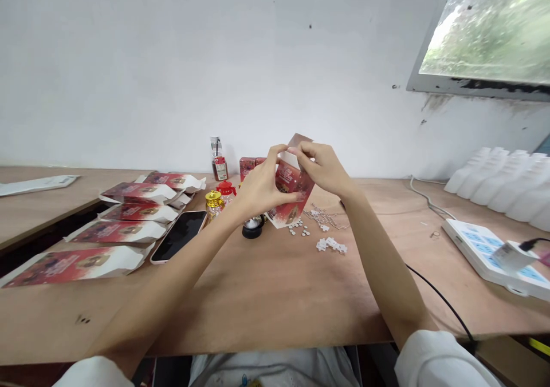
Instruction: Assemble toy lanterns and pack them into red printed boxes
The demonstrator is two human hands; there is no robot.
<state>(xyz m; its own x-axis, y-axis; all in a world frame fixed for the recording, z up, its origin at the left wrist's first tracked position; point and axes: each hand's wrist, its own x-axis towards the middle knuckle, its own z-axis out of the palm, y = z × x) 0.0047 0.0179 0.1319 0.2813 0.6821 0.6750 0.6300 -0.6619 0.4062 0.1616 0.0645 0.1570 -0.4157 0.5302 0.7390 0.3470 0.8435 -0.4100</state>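
Note:
A red printed cardboard box [294, 188] is held up over the table, tilted, with a flap standing up at its top. My left hand [263, 185] grips its left side, thumb across the printed front. At the upper right edge, my right hand [320, 168] pinches the box near the flap. Behind and below my left hand stand a gold-topped lantern [213, 204], a red-topped lantern [226, 191] and one with a black base [252, 230]. Small round discs [298, 226], white snowflake-like pieces [331, 245] and thin chains [329, 216] lie below the box.
Several flattened red boxes [116, 231] overlap at the left, beside a phone [179, 236]. A drink bottle [219, 164] and small red boxes [247, 166] stand by the wall. At right are a power strip [485, 255], a black cable [442, 298] and white bottles [507, 184].

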